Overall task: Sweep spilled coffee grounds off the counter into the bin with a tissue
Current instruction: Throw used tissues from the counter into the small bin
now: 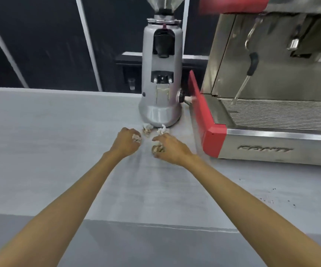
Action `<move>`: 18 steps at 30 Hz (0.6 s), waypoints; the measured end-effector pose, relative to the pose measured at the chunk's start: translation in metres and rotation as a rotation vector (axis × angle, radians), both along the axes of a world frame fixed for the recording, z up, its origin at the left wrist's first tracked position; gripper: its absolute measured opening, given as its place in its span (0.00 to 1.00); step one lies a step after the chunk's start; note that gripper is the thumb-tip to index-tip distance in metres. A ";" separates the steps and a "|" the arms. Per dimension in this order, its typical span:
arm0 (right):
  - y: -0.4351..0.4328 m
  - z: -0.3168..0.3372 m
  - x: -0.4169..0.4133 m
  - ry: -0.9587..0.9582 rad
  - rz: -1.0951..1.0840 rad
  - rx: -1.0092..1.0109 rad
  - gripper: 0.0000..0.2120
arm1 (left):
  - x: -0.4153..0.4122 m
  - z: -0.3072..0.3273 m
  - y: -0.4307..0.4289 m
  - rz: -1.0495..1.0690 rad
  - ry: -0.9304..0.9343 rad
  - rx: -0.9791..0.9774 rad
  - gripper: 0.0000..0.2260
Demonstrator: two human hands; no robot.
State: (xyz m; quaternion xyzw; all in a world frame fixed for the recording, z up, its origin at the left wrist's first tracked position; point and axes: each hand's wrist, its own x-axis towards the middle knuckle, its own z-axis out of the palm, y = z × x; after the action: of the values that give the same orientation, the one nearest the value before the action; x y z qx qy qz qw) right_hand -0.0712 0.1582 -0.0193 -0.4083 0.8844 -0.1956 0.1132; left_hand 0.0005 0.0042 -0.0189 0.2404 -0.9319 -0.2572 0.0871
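Note:
On the grey counter (59, 151), my left hand (126, 142) is closed around a crumpled, brown-stained tissue wad (136, 138). My right hand (170, 149) grips another stained tissue wad (158, 148), its forefinger stretched toward a white tissue scrap (162, 130). A further soiled tissue piece (147, 130) lies loose at the foot of the coffee grinder (160, 78), just beyond both hands. Dark coffee grounds (269, 199) are scattered on the counter at the right, near my right forearm. No bin is in view.
A red and steel espresso machine (271, 120) stands at the right, its steam wand (246, 79) hanging over the drip tray. The counter's front edge (155, 224) runs below my forearms. Dark wall panels sit behind the counter.

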 end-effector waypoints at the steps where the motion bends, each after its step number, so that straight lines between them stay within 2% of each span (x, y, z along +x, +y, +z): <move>1: -0.004 -0.003 -0.002 0.013 -0.001 0.030 0.25 | -0.005 -0.007 -0.005 -0.002 0.002 0.005 0.16; 5: -0.013 -0.014 -0.006 0.059 0.016 0.100 0.20 | -0.019 -0.023 -0.015 -0.012 0.011 -0.001 0.18; 10: -0.013 -0.016 -0.003 0.083 0.023 0.038 0.13 | -0.026 -0.027 -0.016 -0.035 0.048 -0.053 0.16; 18: 0.028 0.002 0.006 0.000 -0.028 -0.057 0.15 | -0.018 -0.015 0.019 -0.084 0.020 -0.066 0.15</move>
State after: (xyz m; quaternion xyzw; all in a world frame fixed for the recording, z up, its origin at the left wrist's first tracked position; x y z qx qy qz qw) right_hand -0.0655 0.1866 -0.0176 -0.3987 0.8843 -0.2221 0.0987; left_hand -0.0179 0.0237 -0.0344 0.1953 -0.9482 -0.2323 0.0935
